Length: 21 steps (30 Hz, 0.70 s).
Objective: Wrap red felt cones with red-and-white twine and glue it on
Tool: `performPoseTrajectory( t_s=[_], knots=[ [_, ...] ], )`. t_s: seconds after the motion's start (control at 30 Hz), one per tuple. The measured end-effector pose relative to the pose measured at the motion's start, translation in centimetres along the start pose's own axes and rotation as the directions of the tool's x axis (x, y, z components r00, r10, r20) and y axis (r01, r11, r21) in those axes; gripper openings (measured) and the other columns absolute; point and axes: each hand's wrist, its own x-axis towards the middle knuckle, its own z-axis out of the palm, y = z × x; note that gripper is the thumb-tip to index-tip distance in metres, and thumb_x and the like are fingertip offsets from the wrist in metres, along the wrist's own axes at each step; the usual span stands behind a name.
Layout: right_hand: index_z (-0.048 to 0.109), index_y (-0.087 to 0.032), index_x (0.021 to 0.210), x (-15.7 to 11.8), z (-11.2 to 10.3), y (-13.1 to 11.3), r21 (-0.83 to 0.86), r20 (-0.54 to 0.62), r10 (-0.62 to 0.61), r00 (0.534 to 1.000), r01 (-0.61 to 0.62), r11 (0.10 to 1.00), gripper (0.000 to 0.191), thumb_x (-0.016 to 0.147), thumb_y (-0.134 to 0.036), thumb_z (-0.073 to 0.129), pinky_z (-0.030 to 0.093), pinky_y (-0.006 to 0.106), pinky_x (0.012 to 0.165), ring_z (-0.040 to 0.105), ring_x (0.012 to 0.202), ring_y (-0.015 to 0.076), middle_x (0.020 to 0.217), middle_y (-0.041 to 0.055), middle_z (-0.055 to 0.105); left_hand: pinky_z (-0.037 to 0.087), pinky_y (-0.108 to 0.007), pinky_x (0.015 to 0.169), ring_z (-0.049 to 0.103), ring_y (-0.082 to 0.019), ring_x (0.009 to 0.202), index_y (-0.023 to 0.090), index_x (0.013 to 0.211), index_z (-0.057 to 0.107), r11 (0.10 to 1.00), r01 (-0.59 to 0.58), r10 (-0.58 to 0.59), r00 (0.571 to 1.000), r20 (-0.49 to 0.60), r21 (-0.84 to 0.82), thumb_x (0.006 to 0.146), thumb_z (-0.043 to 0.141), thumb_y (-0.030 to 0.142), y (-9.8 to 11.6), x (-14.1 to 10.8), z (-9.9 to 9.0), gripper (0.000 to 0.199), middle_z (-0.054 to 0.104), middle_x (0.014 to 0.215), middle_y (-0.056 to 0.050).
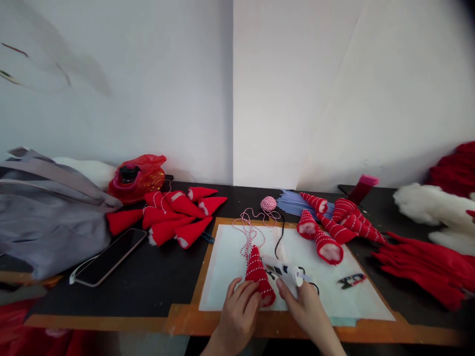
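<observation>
Currently, left hand (pixel 239 314) has its fingers closed on a red cone (pixel 258 274), wound with string, its tip pointing away and its wide end, with white filling showing, close to the hand. Right hand (pixel 306 304) grips a white glue gun (pixel 285 272); nozzle end lies right by the cone, contact unclear. Beneath both hands: white paper (pixel 218 262) on a black tabletop (pixel 152 294). Straight ahead of left hand, loose red-and-white string (pixel 248 232) trails in loops, with a string ball (pixel 268 203) farther out. Right of right hand: small snips (pixel 352 281). Beyond that hand, ahead and rightward, a group of string-wound cones (pixel 330 249); farther right, red fabric (pixel 423 269). Well left of left hand, a dark-screened phone (pixel 111 257); ahead and left of that hand, a pile of red cones (pixel 170 230), mostly plain.
</observation>
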Motion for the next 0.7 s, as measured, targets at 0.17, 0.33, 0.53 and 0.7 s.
performPoseTrajectory(
  t_s=[0.17, 0.33, 0.53, 0.7],
  knots=[
    [0.071, -0.017, 0.095, 0.3, -0.2, 0.1, -0.002, 0.015, -0.012, 1.000, 0.012, 1.000, 0.042, 0.094, -0.053, 0.050, 0.054, 0.037, 0.075, 0.073, 0.082, 0.0309, 0.085, 0.0121, 0.077, 0.042, -0.044, 0.100, 0.066, -0.022, 0.096, 0.015, 0.097, 0.066, 1.000, -0.003, 0.003, 1.000, 0.003, 0.007, 0.090, 0.047, 0.002, 0.0, 0.1, -0.1, 0.024, 0.075, 0.099, -0.008],
    [0.067, -0.019, 0.072, -0.8, -2.6, -0.6, 0.263, -0.282, 0.013, 0.959, 0.064, 0.963, 0.038, 0.089, -0.052, 0.060, 0.054, 0.033, 0.074, 0.068, 0.075, 0.0250, 0.073, 0.0076, 0.071, 0.043, -0.043, 0.099, 0.067, -0.022, 0.096, 0.015, 0.096, 0.066, 1.000, -0.006, 0.006, 1.000, 0.005, 0.016, 0.092, 0.047, 0.004, 0.0, 0.2, -0.2, 0.022, 0.075, 0.098, -0.008],
    [0.065, -0.022, 0.093, -3.6, -6.8, -3.3, 0.632, -0.585, 0.192, 0.788, 0.294, 0.717, 0.025, 0.087, -0.046, 0.062, 0.056, 0.035, 0.075, 0.067, 0.082, 0.0253, 0.080, 0.0050, 0.070, 0.045, -0.043, 0.098, 0.067, -0.021, 0.095, 0.017, 0.092, 0.065, 1.000, -0.006, 0.005, 1.000, 0.006, 0.029, 0.091, 0.045, 0.002, 0.1, 0.2, -0.2, 0.025, 0.075, 0.096, -0.007],
    [0.068, -0.022, 0.078, -3.0, -7.1, -3.0, 0.466, -0.443, 0.182, 0.878, 0.052, 0.883, 0.030, 0.088, -0.049, 0.060, 0.053, 0.032, 0.071, 0.065, 0.080, 0.0253, 0.081, 0.0076, 0.070, 0.047, -0.043, 0.097, 0.068, -0.021, 0.095, 0.016, 0.093, 0.065, 1.000, 0.000, 0.000, 1.000, 0.003, 0.023, 0.092, 0.046, 0.003, 0.1, 0.3, -0.2, 0.023, 0.075, 0.096, -0.008]
  ],
)
